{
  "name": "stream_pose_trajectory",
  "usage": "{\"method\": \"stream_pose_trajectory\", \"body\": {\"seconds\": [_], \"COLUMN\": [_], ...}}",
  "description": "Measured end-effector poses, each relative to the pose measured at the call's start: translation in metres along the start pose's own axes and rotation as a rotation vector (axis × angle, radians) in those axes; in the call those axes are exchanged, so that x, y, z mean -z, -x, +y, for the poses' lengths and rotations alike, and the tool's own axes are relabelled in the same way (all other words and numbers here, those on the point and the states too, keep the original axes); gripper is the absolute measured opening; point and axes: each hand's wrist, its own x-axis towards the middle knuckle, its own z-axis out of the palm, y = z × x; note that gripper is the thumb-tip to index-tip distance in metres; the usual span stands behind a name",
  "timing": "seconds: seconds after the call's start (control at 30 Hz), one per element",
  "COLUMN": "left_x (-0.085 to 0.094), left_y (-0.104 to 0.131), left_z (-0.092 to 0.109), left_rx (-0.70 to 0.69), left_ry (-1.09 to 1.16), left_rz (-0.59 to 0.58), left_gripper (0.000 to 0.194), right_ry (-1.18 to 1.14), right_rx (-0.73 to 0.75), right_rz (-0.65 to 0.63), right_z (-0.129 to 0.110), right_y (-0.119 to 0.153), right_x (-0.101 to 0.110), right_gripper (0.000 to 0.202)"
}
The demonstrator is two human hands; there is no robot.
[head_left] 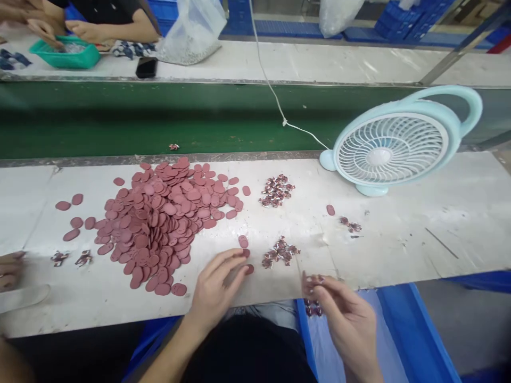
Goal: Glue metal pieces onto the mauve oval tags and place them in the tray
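My left hand [213, 287] rests low over the table, thumb and fingers apart. Its fingertips touch or nearly touch two flat reddish-brown oval pieces; one oval piece [249, 269] lies by the thumb. Close beyond the fingers are more oval pieces [243, 241]. My right hand [349, 316], at the table's front edge, pinches a small reddish-brown piece [310, 283], blurred and partly covered by the fingers. Between the hands sits a small heap of brown-and-silver pieces [281, 252], with a second heap [277, 190] behind it. A large pile of oval pieces [159, 218] spreads to the left.
A light-blue fan [391, 149] stands at the back right, its white cord [271, 88] running upward. Below the front edge is a blue bin [423, 330] with a liner. A thin rod [442, 242] lies right. Other people's hands [10, 271] show at left and top left.
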Motion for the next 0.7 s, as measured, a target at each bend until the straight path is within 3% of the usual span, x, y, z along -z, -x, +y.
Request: {"method": "stream_pose_trajectory", "body": {"seconds": [0.07,0.17,0.27,0.33,0.43,0.53,0.6,0.7], "left_x": [0.006,0.006,0.006,0.008,0.012,0.014,0.017,0.023], "left_y": [-0.012,-0.019,-0.016,-0.014,-0.014,-0.016,-0.018,-0.018], "left_z": [-0.01,-0.021,-0.025,-0.026,-0.027,-0.027,-0.026,-0.022], "left_rx": [-0.164,-0.279,-0.333,-0.359,-0.393,-0.407,-0.373,-0.213], "left_ry": [-0.294,-0.526,-0.611,-0.619,-0.641,-0.695,-0.684,-0.537], "left_rz": [-0.086,-0.157,-0.179,-0.189,-0.221,-0.244,-0.243,-0.239], "left_gripper": [0.026,0.025,0.025,0.026,0.025,0.027,0.029,0.035], "right_ry": [0.05,0.219,0.397,0.463,0.58,0.696,0.761,0.846], "right_rx": [0.031,0.072,0.028,-0.035,-0.13,-0.19,-0.208,-0.222], "right_rz": [0.203,0.444,0.522,0.526,0.461,0.35,0.294,0.246], "right_z": [0.017,0.051,0.098,0.135,0.192,0.236,0.255,0.271], "right_y": [0.0,0.007,0.02,0.027,0.03,0.029,0.028,0.027], "right_x": [0.036,0.096,0.146,0.168,0.182,0.183,0.181,0.18], "right_gripper": [0.019,0.029,0.038,0.042,0.038,0.026,0.024,0.026]}}
